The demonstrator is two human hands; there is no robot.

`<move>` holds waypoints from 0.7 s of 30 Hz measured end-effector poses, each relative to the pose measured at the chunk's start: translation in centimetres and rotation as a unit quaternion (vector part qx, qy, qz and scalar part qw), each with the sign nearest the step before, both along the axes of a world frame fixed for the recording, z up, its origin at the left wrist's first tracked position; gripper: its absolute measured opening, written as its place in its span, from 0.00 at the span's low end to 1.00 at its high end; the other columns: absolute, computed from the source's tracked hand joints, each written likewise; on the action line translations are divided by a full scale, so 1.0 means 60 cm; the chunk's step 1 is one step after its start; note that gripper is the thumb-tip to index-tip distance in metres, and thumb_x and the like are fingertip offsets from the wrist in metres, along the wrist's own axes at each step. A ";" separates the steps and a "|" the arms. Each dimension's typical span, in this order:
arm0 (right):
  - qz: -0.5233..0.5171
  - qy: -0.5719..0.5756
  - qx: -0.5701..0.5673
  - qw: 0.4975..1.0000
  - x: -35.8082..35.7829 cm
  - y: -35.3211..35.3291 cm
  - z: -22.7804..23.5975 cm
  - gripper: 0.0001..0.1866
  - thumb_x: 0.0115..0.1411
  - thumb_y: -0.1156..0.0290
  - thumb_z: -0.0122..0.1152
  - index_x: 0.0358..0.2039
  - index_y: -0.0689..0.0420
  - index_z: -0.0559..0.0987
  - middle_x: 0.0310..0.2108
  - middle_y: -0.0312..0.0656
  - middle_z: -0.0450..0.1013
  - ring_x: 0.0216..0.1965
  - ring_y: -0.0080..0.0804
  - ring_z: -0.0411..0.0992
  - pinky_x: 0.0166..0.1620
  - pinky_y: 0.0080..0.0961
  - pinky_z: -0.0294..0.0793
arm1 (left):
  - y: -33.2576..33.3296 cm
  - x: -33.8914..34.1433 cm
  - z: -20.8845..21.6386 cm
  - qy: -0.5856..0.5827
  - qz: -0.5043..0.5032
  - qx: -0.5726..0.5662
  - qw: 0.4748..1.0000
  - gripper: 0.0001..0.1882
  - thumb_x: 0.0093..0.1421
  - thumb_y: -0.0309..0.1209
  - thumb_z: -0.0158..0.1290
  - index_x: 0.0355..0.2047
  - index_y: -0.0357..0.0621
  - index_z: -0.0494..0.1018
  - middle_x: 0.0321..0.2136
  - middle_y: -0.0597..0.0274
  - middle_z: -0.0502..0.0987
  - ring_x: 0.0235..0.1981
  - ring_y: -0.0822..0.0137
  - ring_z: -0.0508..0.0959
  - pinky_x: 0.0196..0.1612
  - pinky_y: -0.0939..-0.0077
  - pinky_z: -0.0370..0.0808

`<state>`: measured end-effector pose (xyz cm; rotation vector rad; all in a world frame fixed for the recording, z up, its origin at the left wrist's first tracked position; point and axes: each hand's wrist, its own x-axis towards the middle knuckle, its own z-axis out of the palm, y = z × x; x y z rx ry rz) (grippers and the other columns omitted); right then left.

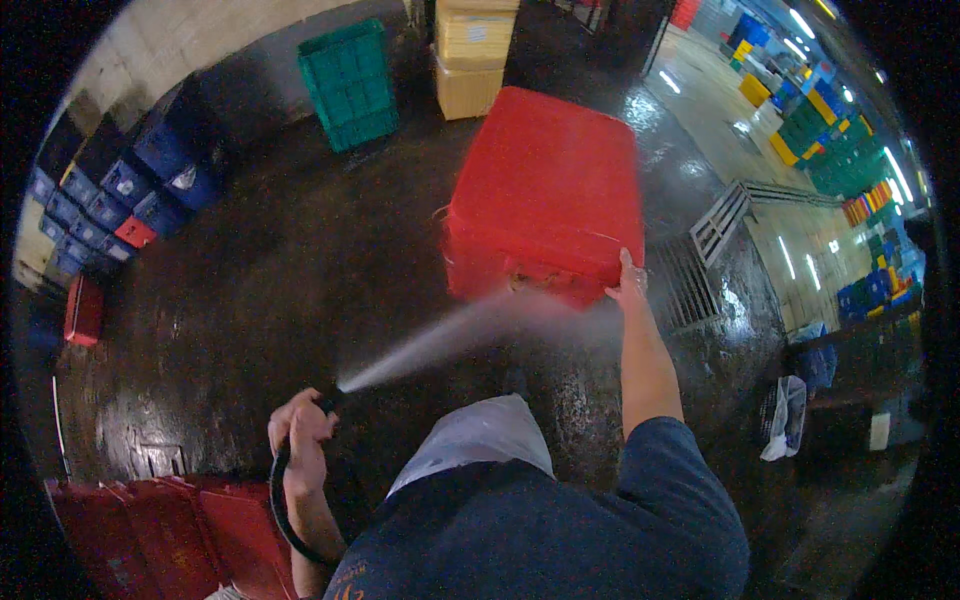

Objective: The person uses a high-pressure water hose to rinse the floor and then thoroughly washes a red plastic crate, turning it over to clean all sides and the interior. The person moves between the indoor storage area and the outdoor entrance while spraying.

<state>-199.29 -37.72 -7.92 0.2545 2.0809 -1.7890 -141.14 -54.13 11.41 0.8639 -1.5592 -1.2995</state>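
Note:
My left hand (302, 425) is closed around a black hose nozzle (328, 401), and the black hose (281, 500) runs down along my forearm. A white fan of water (430, 345) leaves the nozzle and strikes the near side of a large red plastic tub (550, 180). The tub is tilted, with a smooth broad face turned up; I cannot tell whether that is its bottom or a lid. My right hand (630, 280) grips the tub's near right corner, thumb up along the edge. Spray blurs the tub's lower near edge.
A green crate (348, 85) and stacked yellowish boxes (470, 60) stand beyond. Blue bins (125, 185) are stacked at the left wall, with red containers (165, 535) at lower left. A floor drain grate (690, 285) and metal rack (722, 220) lie right. The dark floor (250, 300) is wet.

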 end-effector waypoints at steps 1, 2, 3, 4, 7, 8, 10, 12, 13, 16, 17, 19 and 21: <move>0.005 -0.003 0.002 1.000 -0.002 0.002 0.002 0.48 0.55 0.40 0.63 0.62 0.66 0.61 0.60 0.58 0.60 0.50 0.60 0.69 0.46 0.54 0.78 | -0.007 0.003 0.002 -0.016 0.032 0.002 0.999 0.25 0.66 0.36 0.47 0.12 0.41 0.63 0.14 0.67 0.62 0.19 0.72 0.65 0.44 0.65 0.75; 0.013 -0.015 -0.013 1.000 -0.002 0.003 0.003 0.48 0.54 0.41 0.64 0.62 0.65 0.60 0.62 0.56 0.58 0.53 0.59 0.67 0.47 0.57 0.77 | -0.015 0.008 0.005 -0.032 0.061 0.004 0.998 0.24 0.66 0.35 0.47 0.12 0.41 0.63 0.14 0.66 0.62 0.19 0.72 0.65 0.44 0.65 0.75; 0.012 -0.037 -0.022 0.999 -0.001 0.004 0.006 0.48 0.54 0.42 0.65 0.62 0.64 0.59 0.63 0.55 0.56 0.57 0.59 0.64 0.48 0.59 0.76 | -0.015 0.014 0.010 0.044 0.108 0.060 0.991 0.23 0.67 0.36 0.46 0.14 0.41 0.64 0.15 0.66 0.62 0.19 0.71 0.65 0.42 0.68 0.73; 0.005 -0.047 -0.033 0.998 0.001 0.003 0.008 0.47 0.54 0.42 0.65 0.61 0.63 0.58 0.64 0.53 0.54 0.60 0.58 0.61 0.49 0.62 0.75 | -0.019 0.019 0.014 0.078 0.090 0.055 0.991 0.23 0.68 0.36 0.45 0.16 0.40 0.64 0.16 0.66 0.61 0.19 0.70 0.65 0.41 0.69 0.73; -0.028 -0.005 0.029 0.999 0.010 -0.001 0.015 0.51 0.54 0.39 0.63 0.63 0.67 0.58 0.61 0.61 0.58 0.52 0.61 0.69 0.44 0.55 0.79 | -0.019 0.031 0.024 0.183 0.016 0.017 0.983 0.21 0.68 0.39 0.46 0.21 0.38 0.67 0.18 0.65 0.62 0.22 0.66 0.68 0.36 0.67 0.74; -0.017 0.002 0.030 0.999 0.013 0.000 0.017 0.51 0.54 0.39 0.63 0.63 0.67 0.57 0.61 0.61 0.58 0.52 0.62 0.69 0.44 0.56 0.79 | -0.014 0.031 0.024 0.165 0.007 0.036 0.986 0.20 0.68 0.40 0.48 0.22 0.38 0.67 0.19 0.64 0.62 0.23 0.64 0.70 0.35 0.64 0.75; -0.021 -0.003 0.037 0.999 0.015 -0.002 0.019 0.52 0.53 0.39 0.63 0.64 0.67 0.56 0.61 0.61 0.59 0.52 0.62 0.69 0.44 0.58 0.79 | -0.009 0.022 0.018 0.200 -0.038 0.033 0.979 0.20 0.66 0.41 0.50 0.24 0.38 0.68 0.21 0.61 0.63 0.26 0.59 0.74 0.34 0.57 0.77; -0.009 0.001 0.041 0.999 0.013 -0.001 0.020 0.53 0.53 0.38 0.63 0.64 0.67 0.55 0.60 0.61 0.60 0.51 0.63 0.70 0.43 0.58 0.79 | -0.001 -0.001 0.004 0.218 -0.033 0.028 0.975 0.20 0.64 0.45 0.52 0.26 0.39 0.69 0.28 0.52 0.70 0.33 0.49 0.77 0.32 0.51 0.80; -0.009 -0.001 0.043 0.999 0.011 0.001 0.020 0.53 0.53 0.38 0.63 0.64 0.67 0.55 0.59 0.61 0.60 0.51 0.63 0.70 0.43 0.58 0.79 | 0.000 -0.010 -0.001 0.234 -0.068 0.051 0.969 0.21 0.64 0.46 0.53 0.27 0.39 0.69 0.30 0.51 0.71 0.35 0.48 0.77 0.32 0.51 0.81; 0.045 -0.016 -0.021 0.999 0.007 0.007 0.017 0.54 0.51 0.37 0.64 0.63 0.65 0.55 0.58 0.61 0.62 0.48 0.62 0.72 0.41 0.57 0.78 | -0.004 -0.039 -0.007 0.196 -0.128 0.057 0.971 0.21 0.63 0.47 0.53 0.28 0.40 0.69 0.35 0.47 0.73 0.38 0.49 0.77 0.30 0.58 0.82; 0.046 -0.012 0.014 0.999 0.007 0.009 0.017 0.54 0.51 0.36 0.64 0.63 0.65 0.55 0.57 0.60 0.63 0.47 0.61 0.73 0.40 0.56 0.78 | -0.009 -0.050 -0.007 0.182 -0.117 0.034 0.976 0.21 0.63 0.47 0.53 0.27 0.39 0.69 0.36 0.46 0.73 0.37 0.50 0.77 0.31 0.58 0.82; 0.020 -0.033 0.077 0.996 0.008 0.015 0.017 0.54 0.50 0.35 0.65 0.63 0.63 0.55 0.57 0.60 0.63 0.45 0.60 0.74 0.39 0.55 0.78 | -0.025 -0.061 0.002 0.161 -0.085 -0.005 0.983 0.23 0.63 0.46 0.53 0.20 0.40 0.67 0.29 0.51 0.72 0.30 0.59 0.75 0.34 0.58 0.80; 0.059 -0.026 0.071 0.995 0.011 0.024 0.022 0.54 0.49 0.34 0.65 0.62 0.61 0.56 0.57 0.59 0.64 0.44 0.59 0.74 0.39 0.53 0.78 | -0.045 -0.066 0.015 0.150 0.013 -0.005 0.989 0.23 0.63 0.45 0.53 0.18 0.41 0.66 0.24 0.57 0.69 0.28 0.63 0.72 0.36 0.58 0.78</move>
